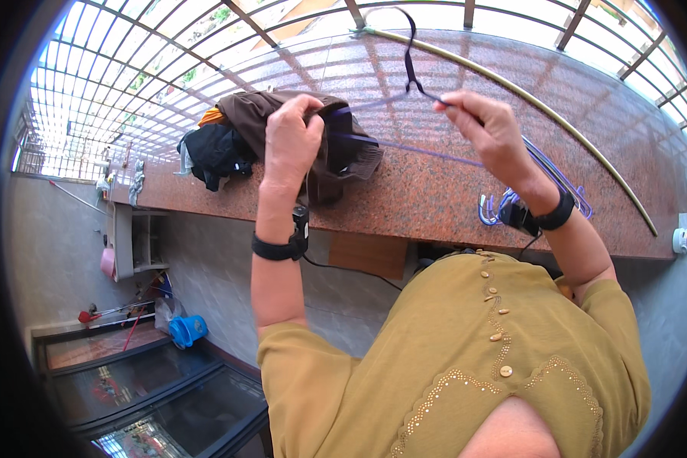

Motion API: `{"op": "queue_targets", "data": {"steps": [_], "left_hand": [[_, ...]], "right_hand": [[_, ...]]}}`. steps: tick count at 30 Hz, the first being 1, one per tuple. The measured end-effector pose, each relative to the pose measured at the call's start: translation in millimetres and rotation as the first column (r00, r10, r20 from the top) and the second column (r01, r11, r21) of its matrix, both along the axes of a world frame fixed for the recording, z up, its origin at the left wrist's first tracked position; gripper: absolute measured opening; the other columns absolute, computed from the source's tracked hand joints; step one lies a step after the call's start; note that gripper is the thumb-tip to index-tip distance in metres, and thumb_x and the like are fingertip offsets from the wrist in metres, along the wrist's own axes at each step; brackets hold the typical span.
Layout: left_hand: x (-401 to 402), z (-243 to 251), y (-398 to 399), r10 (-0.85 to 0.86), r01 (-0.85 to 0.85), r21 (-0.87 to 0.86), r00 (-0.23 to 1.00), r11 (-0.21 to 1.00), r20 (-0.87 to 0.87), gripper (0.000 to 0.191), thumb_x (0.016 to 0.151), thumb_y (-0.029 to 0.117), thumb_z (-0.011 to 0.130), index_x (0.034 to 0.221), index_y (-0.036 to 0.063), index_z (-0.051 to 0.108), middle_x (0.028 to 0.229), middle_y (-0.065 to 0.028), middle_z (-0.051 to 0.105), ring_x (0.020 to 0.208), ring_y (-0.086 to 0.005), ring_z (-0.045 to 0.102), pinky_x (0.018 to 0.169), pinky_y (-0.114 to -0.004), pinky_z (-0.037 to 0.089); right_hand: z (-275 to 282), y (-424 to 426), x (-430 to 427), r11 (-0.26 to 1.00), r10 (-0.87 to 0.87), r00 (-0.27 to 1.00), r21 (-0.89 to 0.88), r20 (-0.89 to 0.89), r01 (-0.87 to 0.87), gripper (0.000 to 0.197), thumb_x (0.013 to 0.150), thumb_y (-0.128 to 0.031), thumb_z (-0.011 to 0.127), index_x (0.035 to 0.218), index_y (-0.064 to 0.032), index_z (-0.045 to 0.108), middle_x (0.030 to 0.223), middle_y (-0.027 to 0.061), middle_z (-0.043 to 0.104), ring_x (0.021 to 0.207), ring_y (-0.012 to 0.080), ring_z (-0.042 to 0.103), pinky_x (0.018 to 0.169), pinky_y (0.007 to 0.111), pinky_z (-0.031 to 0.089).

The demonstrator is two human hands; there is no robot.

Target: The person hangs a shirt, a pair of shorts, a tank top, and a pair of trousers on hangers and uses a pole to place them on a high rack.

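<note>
My left hand (293,143) grips the edge of a dark brown garment (252,106) that lies on the granite ledge. A ribbed band on the garment hangs towards the ledge's front edge. One end of a thin purple clothes hanger (418,150) reaches into the garment's opening, where its tip is hidden. My right hand (489,129) pinches the hanger's sloping arm near the neck, and the dark hook points away from me. Beneath my right wrist lie several blue and purple hangers (561,174), partly covered by my forearm.
A black garment (214,150) and an orange cloth (210,117) lie left of the brown one. A long pale pole (526,89) crosses the reddish granite ledge (401,200). Window bars (352,14) rise behind it. A white-lidded container (681,240) stands far right; a blue bucket (188,330) is below left.
</note>
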State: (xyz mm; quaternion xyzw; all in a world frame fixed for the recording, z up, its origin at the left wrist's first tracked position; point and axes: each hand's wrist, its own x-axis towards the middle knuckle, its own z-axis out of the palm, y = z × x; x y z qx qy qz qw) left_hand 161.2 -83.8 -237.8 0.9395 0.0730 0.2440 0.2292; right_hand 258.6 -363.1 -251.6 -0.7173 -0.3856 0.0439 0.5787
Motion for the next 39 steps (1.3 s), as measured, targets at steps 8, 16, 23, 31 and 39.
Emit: {"op": "queue_targets", "data": {"steps": [8,16,23,31,39], "left_hand": [[12.1,101.3,1.7,-0.054,0.045,0.218,0.998,0.975,0.033,0.018,0.085,0.017,0.065,0.100,0.0068,0.066,0.080,-0.0072,0.067,0.068,-0.0141,0.064,0.065,-0.028,0.050],[23.8,170.1,29.3,-0.126,-0.006,0.625,0.978,0.781,0.167,0.027,0.090,0.030,0.063,0.109,0.0114,0.069,0.095,-0.0125,0.071,0.088,-0.0269,0.069,0.080,-0.034,0.052],[22.9,217.3,-40.2,-0.195,-0.001,0.468,0.909,0.883,0.368,0.015,0.083,0.012,0.061,0.083,-0.0026,0.064,0.075,-0.0217,0.063,0.073,-0.0325,0.066,0.067,-0.040,0.049],[27.9,222.7,-36.5,-0.214,-0.104,0.494,0.811,0.863,0.544,0.017,0.084,0.013,0.061,0.089,-0.0034,0.066,0.081,-0.0218,0.066,0.076,-0.0328,0.067,0.069,-0.036,0.050],[0.3,158.4,18.3,0.091,-0.190,0.570,0.976,0.800,0.197,0.012,0.091,0.022,0.057,0.101,0.0176,0.064,0.098,-0.0074,0.069,0.090,-0.0343,0.066,0.079,-0.043,0.051]], "right_hand": [[81.8,21.3,39.5,0.963,-0.065,0.957,0.268,0.283,-0.014,0.017,0.090,-0.007,0.063,0.105,0.0002,0.065,0.089,0.0068,0.067,0.079,0.0111,0.061,0.068,0.024,0.050],[142.8,26.9,43.6,0.889,-0.209,0.899,0.457,0.386,0.011,0.012,0.093,-0.004,0.056,0.100,-0.0003,0.066,0.080,-0.0019,0.061,0.070,0.0040,0.050,0.061,0.020,0.042],[96.5,50.3,16.1,0.849,-0.441,0.474,0.525,0.762,-0.054,0.056,0.080,-0.023,0.073,0.129,-0.0070,0.050,0.120,0.0152,0.057,0.108,0.0269,0.056,0.090,0.037,0.047],[15.6,79.5,-15.5,0.939,0.314,0.947,-0.129,-0.068,-0.320,0.035,0.090,-0.020,0.065,0.118,0.0000,0.059,0.102,0.0177,0.067,0.096,0.0223,0.063,0.089,0.037,0.049],[52.4,-10.0,72.9,0.954,0.170,0.793,-0.299,0.585,0.017,0.028,0.090,-0.014,0.062,0.115,-0.0009,0.060,0.099,0.0174,0.067,0.088,0.0305,0.064,0.079,0.035,0.051]]}}
